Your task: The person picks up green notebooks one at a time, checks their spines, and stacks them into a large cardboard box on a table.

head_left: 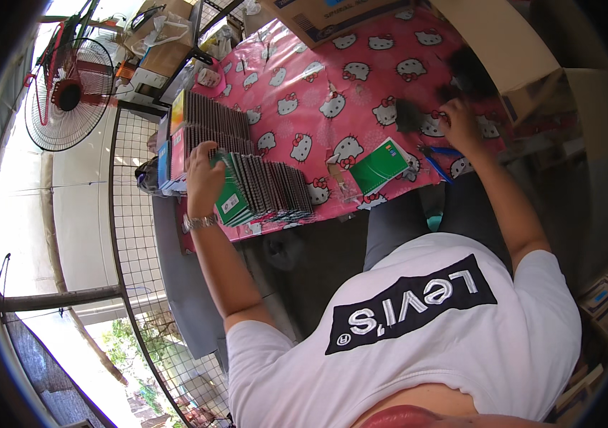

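My left hand (205, 177) is curled over the top left end of a row of spiral notebooks (265, 187), its thumb and fingers on the green-covered end notebook (231, 196). A second row of spiral notebooks (211, 121) stands right behind it. Over the right part of the table, the fingers of my right hand (459, 127) are bent together. Beside them is a dark, smeared shape (409, 116); what they hold is too blurred to name. Nearer to me, a green notebook (380, 168) lies flat, with blue-handled pliers (438, 158) to its right.
A pink cat-patterned cloth covers the table (297, 78). An open cardboard box (504, 50) is at the right, with a dark fuzzy mass (472, 71) beside it. Another box (325, 18) sits at the back. A standing fan (68, 95) and wire mesh (136, 185) are at left.
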A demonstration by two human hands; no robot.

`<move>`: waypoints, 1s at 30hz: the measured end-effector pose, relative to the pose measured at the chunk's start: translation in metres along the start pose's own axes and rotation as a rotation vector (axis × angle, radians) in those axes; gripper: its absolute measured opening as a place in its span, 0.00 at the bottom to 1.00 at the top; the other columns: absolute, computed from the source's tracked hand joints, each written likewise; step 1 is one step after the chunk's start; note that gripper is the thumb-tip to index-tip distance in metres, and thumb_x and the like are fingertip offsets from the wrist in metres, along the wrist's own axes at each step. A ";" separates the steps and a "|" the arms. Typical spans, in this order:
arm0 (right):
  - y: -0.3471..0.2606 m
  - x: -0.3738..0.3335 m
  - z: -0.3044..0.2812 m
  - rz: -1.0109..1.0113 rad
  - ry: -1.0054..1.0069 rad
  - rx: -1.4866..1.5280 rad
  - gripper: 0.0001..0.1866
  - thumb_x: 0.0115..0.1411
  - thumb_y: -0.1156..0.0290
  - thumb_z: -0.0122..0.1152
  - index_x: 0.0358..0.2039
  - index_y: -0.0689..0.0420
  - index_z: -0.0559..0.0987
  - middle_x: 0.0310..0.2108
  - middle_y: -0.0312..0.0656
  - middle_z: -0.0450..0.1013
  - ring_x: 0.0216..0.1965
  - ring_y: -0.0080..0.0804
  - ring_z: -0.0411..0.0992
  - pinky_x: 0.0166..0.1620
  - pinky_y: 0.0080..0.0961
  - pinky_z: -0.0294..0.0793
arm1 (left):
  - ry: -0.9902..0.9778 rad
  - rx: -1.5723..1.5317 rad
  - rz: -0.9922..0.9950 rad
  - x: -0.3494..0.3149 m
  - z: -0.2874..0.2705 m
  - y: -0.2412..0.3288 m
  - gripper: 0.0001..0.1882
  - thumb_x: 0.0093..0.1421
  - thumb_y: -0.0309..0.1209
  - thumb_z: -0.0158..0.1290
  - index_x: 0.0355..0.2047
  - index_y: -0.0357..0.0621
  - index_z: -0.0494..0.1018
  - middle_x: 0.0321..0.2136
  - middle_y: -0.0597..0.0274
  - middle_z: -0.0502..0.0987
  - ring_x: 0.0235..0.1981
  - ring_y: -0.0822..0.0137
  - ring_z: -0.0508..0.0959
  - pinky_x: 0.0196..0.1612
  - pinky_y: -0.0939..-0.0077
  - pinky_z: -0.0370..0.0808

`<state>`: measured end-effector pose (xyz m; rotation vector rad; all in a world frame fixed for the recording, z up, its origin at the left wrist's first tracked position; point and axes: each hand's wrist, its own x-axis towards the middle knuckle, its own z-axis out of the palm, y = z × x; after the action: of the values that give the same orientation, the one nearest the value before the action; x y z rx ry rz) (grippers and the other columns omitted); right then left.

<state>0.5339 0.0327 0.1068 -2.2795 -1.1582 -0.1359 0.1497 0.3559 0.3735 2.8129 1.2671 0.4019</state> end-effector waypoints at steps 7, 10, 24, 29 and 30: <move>0.029 0.011 0.012 0.071 0.036 -0.194 0.16 0.53 0.68 0.65 0.42 0.59 0.76 0.43 0.50 0.69 0.47 0.52 0.69 0.49 0.43 0.71 | -0.111 -0.435 -0.250 -0.074 0.018 -0.034 0.23 0.64 0.31 0.51 0.60 0.44 0.67 0.52 0.50 0.73 0.50 0.56 0.74 0.54 0.70 0.68; 0.024 0.017 0.010 0.080 -0.067 -0.234 0.17 0.53 0.69 0.65 0.44 0.59 0.76 0.43 0.50 0.70 0.47 0.52 0.70 0.49 0.43 0.73 | -0.108 -0.606 -0.290 -0.086 0.021 -0.037 0.23 0.66 0.31 0.50 0.61 0.44 0.66 0.49 0.51 0.74 0.49 0.59 0.75 0.53 0.70 0.69; 0.020 0.034 0.002 0.154 -0.164 -0.071 0.20 0.51 0.76 0.62 0.47 0.56 0.77 0.43 0.51 0.74 0.47 0.52 0.72 0.49 0.42 0.74 | -0.068 -0.334 0.587 -0.093 0.188 0.196 0.16 0.49 0.33 0.65 0.38 0.43 0.77 0.38 0.54 0.78 0.42 0.54 0.78 0.44 0.62 0.75; 0.013 0.024 -0.015 0.131 0.017 0.096 0.17 0.53 0.76 0.58 0.45 0.54 0.79 0.44 0.53 0.72 0.47 0.52 0.72 0.51 0.42 0.72 | -0.219 -0.179 0.603 -0.095 0.246 0.194 0.15 0.50 0.36 0.63 0.37 0.46 0.77 0.38 0.58 0.78 0.39 0.55 0.78 0.41 0.62 0.77; 0.014 0.023 -0.020 0.130 0.009 0.153 0.17 0.53 0.76 0.58 0.45 0.55 0.79 0.44 0.53 0.71 0.47 0.52 0.71 0.51 0.41 0.72 | -0.254 -0.216 0.593 -0.090 0.246 0.191 0.14 0.50 0.35 0.62 0.38 0.47 0.77 0.38 0.60 0.77 0.39 0.55 0.78 0.40 0.63 0.77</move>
<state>0.5620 0.0318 0.1252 -2.2083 -0.9779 -0.0069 0.2931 0.1806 0.1416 2.8738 0.3071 0.1654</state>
